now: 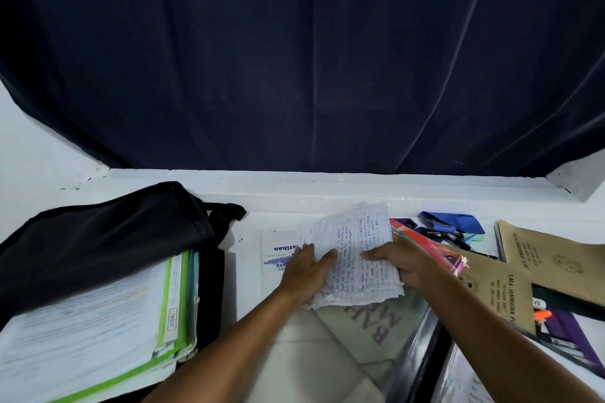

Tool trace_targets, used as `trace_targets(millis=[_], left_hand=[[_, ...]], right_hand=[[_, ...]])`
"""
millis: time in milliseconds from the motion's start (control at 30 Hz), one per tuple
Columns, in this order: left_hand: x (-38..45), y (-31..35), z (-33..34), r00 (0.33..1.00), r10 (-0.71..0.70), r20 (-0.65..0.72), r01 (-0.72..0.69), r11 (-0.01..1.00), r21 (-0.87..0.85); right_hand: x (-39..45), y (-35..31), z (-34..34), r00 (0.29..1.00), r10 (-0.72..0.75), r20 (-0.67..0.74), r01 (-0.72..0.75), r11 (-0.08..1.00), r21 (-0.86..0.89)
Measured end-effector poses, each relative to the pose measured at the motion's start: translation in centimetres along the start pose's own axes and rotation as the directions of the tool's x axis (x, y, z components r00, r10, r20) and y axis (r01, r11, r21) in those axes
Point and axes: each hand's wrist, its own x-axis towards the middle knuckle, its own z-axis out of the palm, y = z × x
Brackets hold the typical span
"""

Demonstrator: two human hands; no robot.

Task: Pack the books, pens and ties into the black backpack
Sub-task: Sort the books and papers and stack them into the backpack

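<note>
A sheaf of handwritten lined pages (355, 252) sits at the centre of a white counter (248, 271), held on both sides by a person: the left hand (306, 271) lies along its left edge with fingers fairly straight and thumb pressed onto the paper, while the right hand (401, 260) grips the right edge, fingers curled over the top sheet. The pages partly cover a white exercise book with purple print (278, 250). To the left, the black backpack (98, 239) lies open on the counter, a stack of books and green-edged folders (98, 330) jutting from its mouth. Just right of the pages lies a red-patterned book (425, 244), and beyond it marker pens (448, 235) beside a folded blue tie (453, 221). Brown-covered school books (553, 258) overlap at far right, touching a purple-covered book (569, 334). A dark navy curtain (294, 59) hangs behind the counter, its hem reaching the white ledge (327, 183).
</note>
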Motion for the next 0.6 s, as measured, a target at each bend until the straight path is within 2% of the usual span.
trace_targets(millis=[67, 133, 200, 267, 333, 500, 600], left_hand=[[0.0, 0.4, -0.5, 0.996, 0.027, -0.083, -0.039, 0.989, -0.142], [0.4, 0.5, -1.7, 0.984, -0.013, -0.179, -0.035, 0.964, -0.262], [0.7, 1.2, -2.9, 0.985, -0.106, -0.134, 0.027, 0.87, -0.492], [0.9, 2.0, -3.8, 0.992, -0.124, 0.01, 0.1, 0.752, -0.652], [0.3, 3.5, -4.3, 0.998, -0.01, 0.064, 0.05, 0.746, -0.664], [-1.6, 5.6, -4.9, 0.989, 0.135, -0.064, -0.142, 0.726, -0.672], [-3.7, 6.2, -5.1, 0.974, 0.209, -0.083, -0.212, 0.732, -0.647]], right_hand=[[-0.3, 0.1, -0.3, 1.0, -0.03, 0.001, 0.03, 0.999, -0.026], [-1.0, 0.0, -0.8, 0.996, -0.088, -0.003, 0.088, 0.995, -0.046], [-1.9, -0.3, -1.2, 0.987, -0.163, 0.011, 0.163, 0.986, -0.034], [-2.7, -0.6, -1.7, 0.971, -0.239, 0.034, 0.239, 0.971, 0.006], [-3.7, -0.9, -1.5, 0.951, -0.304, 0.05, 0.303, 0.952, 0.034], [-6.1, -2.3, -1.1, 0.927, -0.368, 0.066, 0.37, 0.929, -0.006], [-7.9, -2.9, -0.3, 0.919, -0.387, 0.07, 0.382, 0.921, 0.078]])
